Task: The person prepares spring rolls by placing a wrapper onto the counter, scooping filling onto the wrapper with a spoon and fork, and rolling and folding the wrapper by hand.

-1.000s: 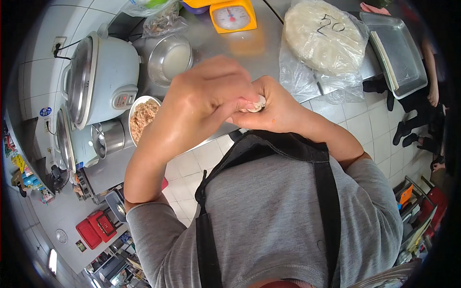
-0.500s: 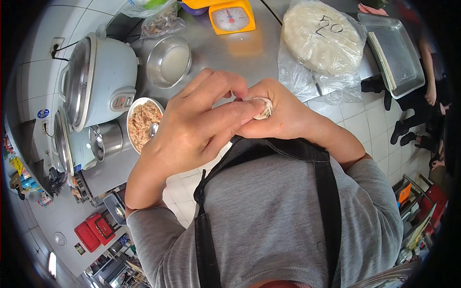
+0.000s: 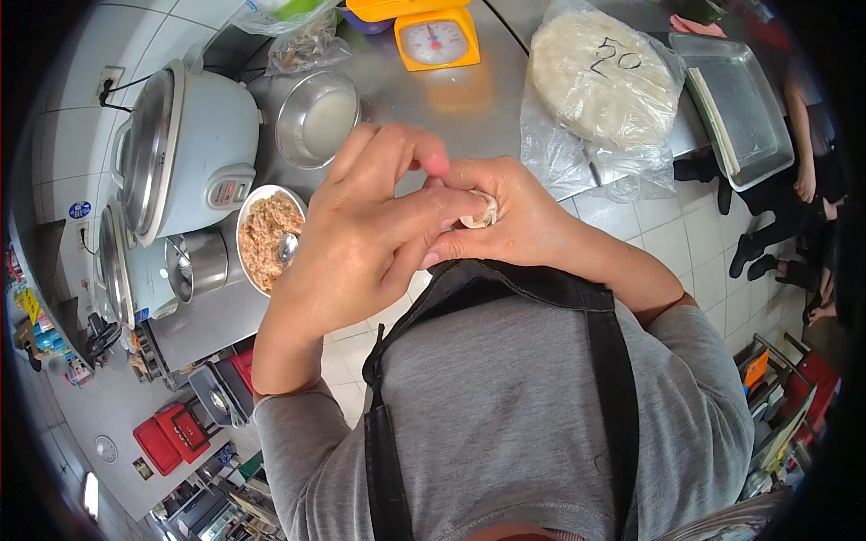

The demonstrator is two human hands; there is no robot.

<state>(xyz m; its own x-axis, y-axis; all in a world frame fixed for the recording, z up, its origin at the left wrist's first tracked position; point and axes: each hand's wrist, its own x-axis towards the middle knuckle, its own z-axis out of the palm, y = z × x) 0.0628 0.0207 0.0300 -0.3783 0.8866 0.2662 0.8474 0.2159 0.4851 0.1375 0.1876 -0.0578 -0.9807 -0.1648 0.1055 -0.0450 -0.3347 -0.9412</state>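
Observation:
A small white dumpling (image 3: pixel 481 209) with a pleated wrapper is held in front of my chest. My right hand (image 3: pixel 516 203) curls around it, with its fingers and thumb on either side. From the left, my left hand (image 3: pixel 361 225) presses its fingertips on the near face of the wrapper, while its other fingers bend above. Most of the dumpling is hidden by the fingers. Left of my left hand stands a white bowl (image 3: pixel 242 225) of pinkish minced filling (image 3: pixel 271 230), with a spoon (image 3: pixel 288 248) resting in it.
A metal bowl (image 3: pixel 287 117) with whitish liquid and a yellow scale (image 3: pixel 433 43) stand on the steel table. Bagged round white wrappers (image 3: pixel 604 77) lie at the right, beside a metal tray (image 3: pixel 749 108). A rice cooker (image 3: pixel 198 149) stands left. Other people (image 3: pixel 803 135) are at far right.
Both hands have shifted slightly left with the dumpling. The upper fingers of my left hand are raised a little more, and its grip on the wrapper has moved.

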